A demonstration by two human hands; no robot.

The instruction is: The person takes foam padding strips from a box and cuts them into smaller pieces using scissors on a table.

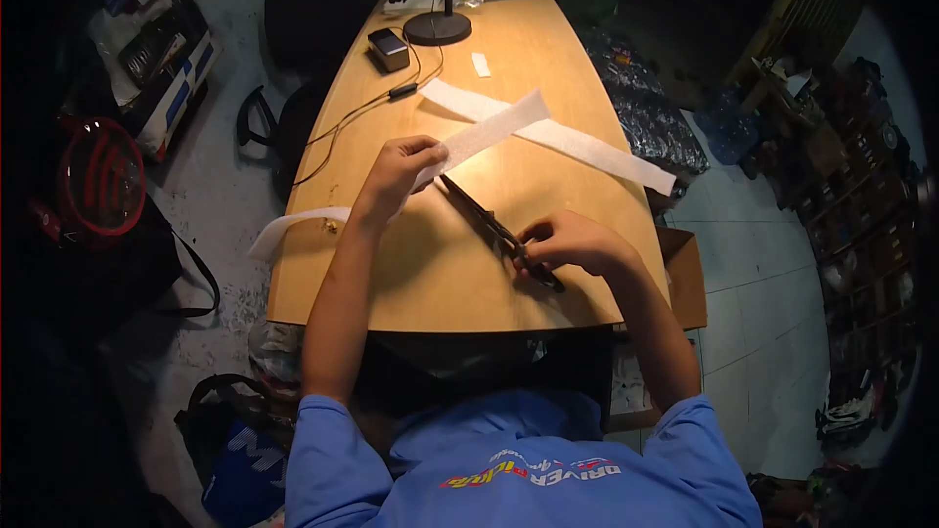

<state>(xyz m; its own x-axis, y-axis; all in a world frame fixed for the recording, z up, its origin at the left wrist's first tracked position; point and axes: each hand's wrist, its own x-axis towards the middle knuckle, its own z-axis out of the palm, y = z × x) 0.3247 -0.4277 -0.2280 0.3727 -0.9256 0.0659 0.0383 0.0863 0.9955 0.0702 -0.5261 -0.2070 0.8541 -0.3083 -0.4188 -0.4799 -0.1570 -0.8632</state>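
Observation:
My left hand (399, 174) pinches a white foam-like strip (494, 132) above the table, its free end slanting up to the right. In my right hand (572, 242) is a pair of dark scissors (486, 219), fingers in the handles and blades pointing up-left toward the left hand. The blade tips lie close to the lower edge of the held strip; whether they touch it I cannot tell. Behind it, a second white strip (606, 158) lies diagonally across the table. Another white length (293, 223) hangs over the left table edge, partly hidden by my left forearm.
On the wooden table (391, 284) stand a black lamp base (437, 28) and a dark box-shaped device (388, 50) with a cable (402, 92). A small white scrap (480, 65) lies near them. A cardboard box (685, 279) is beside the right edge.

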